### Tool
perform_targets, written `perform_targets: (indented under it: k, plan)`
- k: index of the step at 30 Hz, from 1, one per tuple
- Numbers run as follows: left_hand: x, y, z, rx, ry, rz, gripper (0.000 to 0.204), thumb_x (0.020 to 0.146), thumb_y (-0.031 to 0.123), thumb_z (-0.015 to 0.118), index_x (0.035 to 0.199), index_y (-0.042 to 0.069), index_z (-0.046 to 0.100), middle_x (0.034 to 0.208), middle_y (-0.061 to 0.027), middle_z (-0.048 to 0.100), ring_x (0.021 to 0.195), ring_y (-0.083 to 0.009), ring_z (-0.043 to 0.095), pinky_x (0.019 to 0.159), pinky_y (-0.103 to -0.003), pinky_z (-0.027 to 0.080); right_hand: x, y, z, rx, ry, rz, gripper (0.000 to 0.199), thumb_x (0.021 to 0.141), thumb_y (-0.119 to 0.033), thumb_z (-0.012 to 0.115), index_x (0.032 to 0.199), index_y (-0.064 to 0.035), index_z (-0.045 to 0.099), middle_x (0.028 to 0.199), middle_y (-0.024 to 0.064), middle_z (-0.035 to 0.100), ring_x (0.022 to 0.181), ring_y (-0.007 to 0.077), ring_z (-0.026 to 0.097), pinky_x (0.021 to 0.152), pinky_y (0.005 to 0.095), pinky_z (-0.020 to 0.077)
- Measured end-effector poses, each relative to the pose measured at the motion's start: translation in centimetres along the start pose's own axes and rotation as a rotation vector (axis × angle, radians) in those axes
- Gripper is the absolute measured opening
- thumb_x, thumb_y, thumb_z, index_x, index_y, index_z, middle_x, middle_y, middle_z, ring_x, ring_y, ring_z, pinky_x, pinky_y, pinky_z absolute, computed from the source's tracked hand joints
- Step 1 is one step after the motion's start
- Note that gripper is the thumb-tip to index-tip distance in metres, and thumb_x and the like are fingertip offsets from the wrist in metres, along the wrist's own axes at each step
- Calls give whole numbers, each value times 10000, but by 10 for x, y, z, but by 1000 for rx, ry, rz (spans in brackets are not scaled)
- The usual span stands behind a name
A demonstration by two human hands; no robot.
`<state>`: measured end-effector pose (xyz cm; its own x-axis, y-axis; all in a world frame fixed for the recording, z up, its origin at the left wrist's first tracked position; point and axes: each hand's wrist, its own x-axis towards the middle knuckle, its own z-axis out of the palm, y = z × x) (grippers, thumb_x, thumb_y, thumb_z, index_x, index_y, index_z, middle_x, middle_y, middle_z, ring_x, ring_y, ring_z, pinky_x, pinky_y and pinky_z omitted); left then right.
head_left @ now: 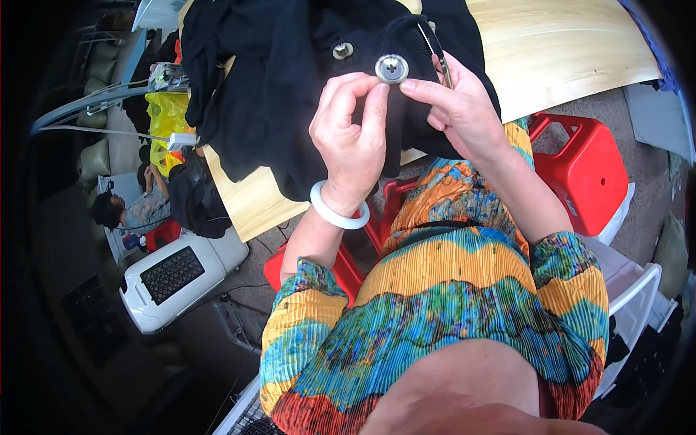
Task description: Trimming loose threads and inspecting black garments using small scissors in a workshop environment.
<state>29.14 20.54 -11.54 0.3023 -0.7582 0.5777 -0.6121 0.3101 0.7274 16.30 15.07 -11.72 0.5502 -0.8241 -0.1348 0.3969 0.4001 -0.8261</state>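
Note:
A large round button (392,69), grey with a paler rim and several holes, is held up over a black garment (268,94). My left hand (349,134) pinches its lower left edge between thumb and finger. From the other side, the thumb of my right hand (467,109) reaches the button's lower right edge. That same hand is closed round metal thread snips (444,69), whose blades point up and away from me. A second, similar button (343,51) lies on the dark cloth, left of the first. Any thread or needle is too fine to make out.
The garment covers much of a light wooden table (565,43). Red plastic stools (587,174) stand at the right and beneath me. To the left are a yellow plastic bag (167,119), a white machine-like housing (185,279) and another person (141,203) seated with dark cloth.

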Motion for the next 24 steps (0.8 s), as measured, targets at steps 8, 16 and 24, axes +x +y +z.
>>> perform_targets:
  k: [8, 16, 24]
  plan:
    - [17, 11, -26, -308, -376, -510, 74, 837, 89, 504, 853, 16, 502, 750, 10, 517, 585, -28, 469, 435, -163, 364, -1, 0, -14, -275, 70, -65, 320, 757, -138, 623, 996, -6, 456, 725, -8, 490, 570, 15, 423, 502, 151, 348]
    - [27, 13, -34, -914, -349, -776, 65, 836, 71, 507, 881, 23, 511, 905, -65, 547, 783, -117, 567, 683, -224, 498, -47, -23, 6, -244, -137, -118, 194, 882, -152, 423, 961, 15, 482, 692, -7, 484, 633, 34, 446, 590, 165, 371]
    - [21, 13, -24, -990, -429, -722, 87, 846, 79, 493, 903, 15, 477, 993, -89, 506, 814, -136, 552, 750, -248, 461, -46, -14, 7, -244, -192, 168, 210, 878, -196, 407, 976, -31, 490, 642, 8, 498, 432, -15, 275, 408, 126, 216]
